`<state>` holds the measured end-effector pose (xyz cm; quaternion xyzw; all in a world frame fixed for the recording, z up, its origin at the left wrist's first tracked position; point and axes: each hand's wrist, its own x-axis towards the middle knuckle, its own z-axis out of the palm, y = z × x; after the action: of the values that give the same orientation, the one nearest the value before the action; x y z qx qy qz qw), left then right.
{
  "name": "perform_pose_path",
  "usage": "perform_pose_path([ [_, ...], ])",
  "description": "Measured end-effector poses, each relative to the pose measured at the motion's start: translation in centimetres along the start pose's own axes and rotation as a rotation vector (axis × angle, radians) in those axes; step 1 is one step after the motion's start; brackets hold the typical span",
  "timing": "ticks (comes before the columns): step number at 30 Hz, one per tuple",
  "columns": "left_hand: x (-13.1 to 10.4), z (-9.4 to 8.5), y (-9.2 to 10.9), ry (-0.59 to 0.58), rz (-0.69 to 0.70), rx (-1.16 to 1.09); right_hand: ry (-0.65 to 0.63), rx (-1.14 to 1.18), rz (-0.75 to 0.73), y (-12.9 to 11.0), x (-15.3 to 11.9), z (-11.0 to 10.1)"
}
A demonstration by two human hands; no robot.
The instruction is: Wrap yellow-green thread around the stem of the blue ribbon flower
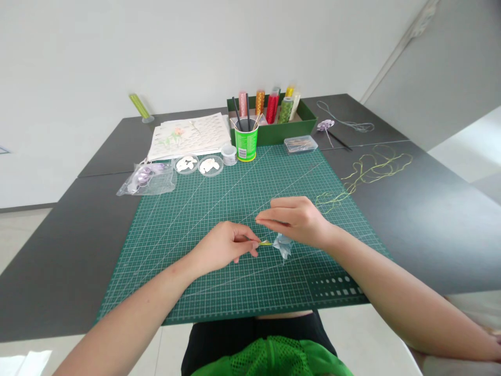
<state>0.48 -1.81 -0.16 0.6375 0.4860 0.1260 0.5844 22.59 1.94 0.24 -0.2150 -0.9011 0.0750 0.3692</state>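
A pale blue flower [283, 245] with a thin yellow-green stem [265, 243] is held sideways over the green cutting mat [219, 203]. Thumb and fingers of my left hand [227, 244] pinch the stem, and the petals point right. Just above the petals is my right hand [295, 219], its fingers drawn together, the tips pointing left. Whatever those fingertips may hold is too small to make out. To the right, loose yellow-green thread [364, 172] trails from the table onto the mat, its near end close behind my right hand.
Behind the mat stand a green cup [246, 143] with sticks and a green box [270, 133] of thread spools. Two dishes of white pieces [210, 165], a plastic bag [151, 179] and paper sheets [188, 137] lie left. A clear case [300, 144] and purple flower [325, 125] are back right.
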Motion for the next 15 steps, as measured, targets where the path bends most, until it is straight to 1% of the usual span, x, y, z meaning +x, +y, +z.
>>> perform_pose_path([
  [7, -0.1, 0.0, 0.1, 0.005, 0.012, 0.026, -0.038, 0.057, 0.106, 0.8, -0.2, 0.6],
  [15, -0.7, 0.0, 1.0, 0.007, 0.036, -0.024, -0.103, 0.3, 0.397, 1.5, 0.2, 0.7],
])
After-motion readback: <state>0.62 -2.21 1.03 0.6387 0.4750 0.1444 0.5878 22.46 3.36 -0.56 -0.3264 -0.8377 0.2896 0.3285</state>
